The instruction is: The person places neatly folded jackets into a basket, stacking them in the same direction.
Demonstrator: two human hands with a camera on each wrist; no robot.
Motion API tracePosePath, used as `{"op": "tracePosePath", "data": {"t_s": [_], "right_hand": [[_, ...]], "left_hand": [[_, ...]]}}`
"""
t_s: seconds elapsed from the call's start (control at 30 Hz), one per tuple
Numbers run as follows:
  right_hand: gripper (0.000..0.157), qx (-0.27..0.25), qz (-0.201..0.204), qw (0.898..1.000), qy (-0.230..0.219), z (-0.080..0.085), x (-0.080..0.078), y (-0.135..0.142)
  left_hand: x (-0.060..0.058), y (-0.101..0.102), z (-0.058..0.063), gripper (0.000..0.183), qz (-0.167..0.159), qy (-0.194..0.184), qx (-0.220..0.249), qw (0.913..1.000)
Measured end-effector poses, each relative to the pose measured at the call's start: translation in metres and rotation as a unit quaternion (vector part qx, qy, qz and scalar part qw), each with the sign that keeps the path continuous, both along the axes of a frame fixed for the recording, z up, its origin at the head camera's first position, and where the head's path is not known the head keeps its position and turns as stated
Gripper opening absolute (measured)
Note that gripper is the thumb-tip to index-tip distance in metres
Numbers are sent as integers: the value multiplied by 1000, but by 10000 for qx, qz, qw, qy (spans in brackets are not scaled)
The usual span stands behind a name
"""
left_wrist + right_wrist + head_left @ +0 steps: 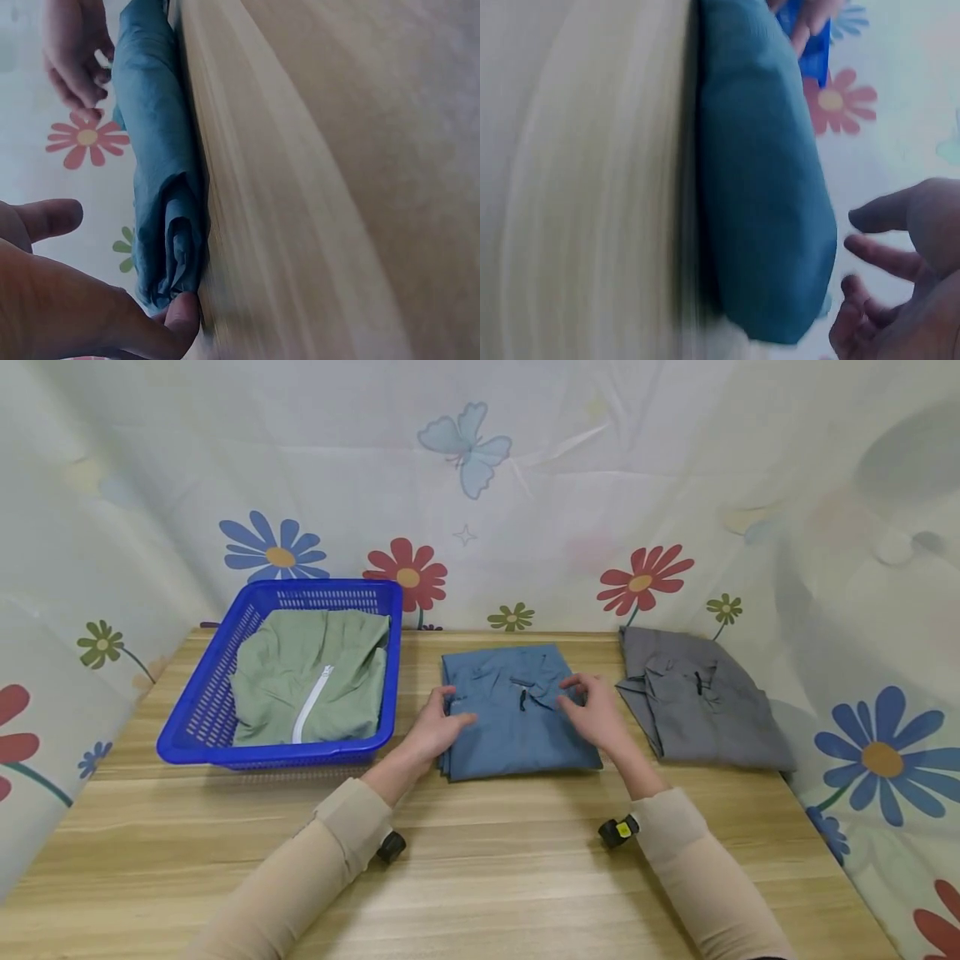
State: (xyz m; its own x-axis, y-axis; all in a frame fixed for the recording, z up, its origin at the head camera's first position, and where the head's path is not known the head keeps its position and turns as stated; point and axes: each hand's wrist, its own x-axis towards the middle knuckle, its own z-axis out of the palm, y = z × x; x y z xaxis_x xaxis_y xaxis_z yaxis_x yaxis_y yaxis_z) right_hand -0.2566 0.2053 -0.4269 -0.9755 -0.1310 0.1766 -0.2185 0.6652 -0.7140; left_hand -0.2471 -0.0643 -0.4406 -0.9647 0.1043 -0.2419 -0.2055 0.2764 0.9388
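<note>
A blue folded garment (pixel 517 739) with a small black tag or pull near its collar lies flat on the wooden table. At its left edge is my left hand (pixel 437 727); in the left wrist view the fingertips (pixel 182 315) touch the layered, rolled-looking end of the cloth, while the thumb stands away from it. My right hand (pixel 594 712) hovers over the garment's right side, its fingers loosely bent. In the right wrist view a gap shows between those fingers (pixel 881 255) and the blue cloth (pixel 769 187), with nothing held.
To the left, a blue plastic basket (pixel 396 693) holds a green garment (pixel 315 681) with a white zipper. A grey folded garment (pixel 705 710) lies at the right, near the table's edge. A flower-printed curtain (pixel 540 527) hangs behind the wooden table (pixel 487 868).
</note>
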Motion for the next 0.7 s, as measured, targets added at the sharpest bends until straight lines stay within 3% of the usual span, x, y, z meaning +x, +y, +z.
{"op": "tracePosePath", "data": {"t_s": [0.1,0.3,0.57,0.7], "right_hand": [[33,321,-376,9986,-168,-1,-2,10],[43,538,-120,9926,-1078,-11,-8,19],[52,374,-219,9885,-1449,-17,-14,15],[54,-2,-182,9860,-1655,-18,-15,16]], "left_hand": [[0,-1,2,68,33,-47,71,10000],[-5,-1,-1,67,55,-12,139,9999],[-13,3,-3,55,222,-75,195,9995],[-16,4,-1,51,310,-29,219,9993]]}}
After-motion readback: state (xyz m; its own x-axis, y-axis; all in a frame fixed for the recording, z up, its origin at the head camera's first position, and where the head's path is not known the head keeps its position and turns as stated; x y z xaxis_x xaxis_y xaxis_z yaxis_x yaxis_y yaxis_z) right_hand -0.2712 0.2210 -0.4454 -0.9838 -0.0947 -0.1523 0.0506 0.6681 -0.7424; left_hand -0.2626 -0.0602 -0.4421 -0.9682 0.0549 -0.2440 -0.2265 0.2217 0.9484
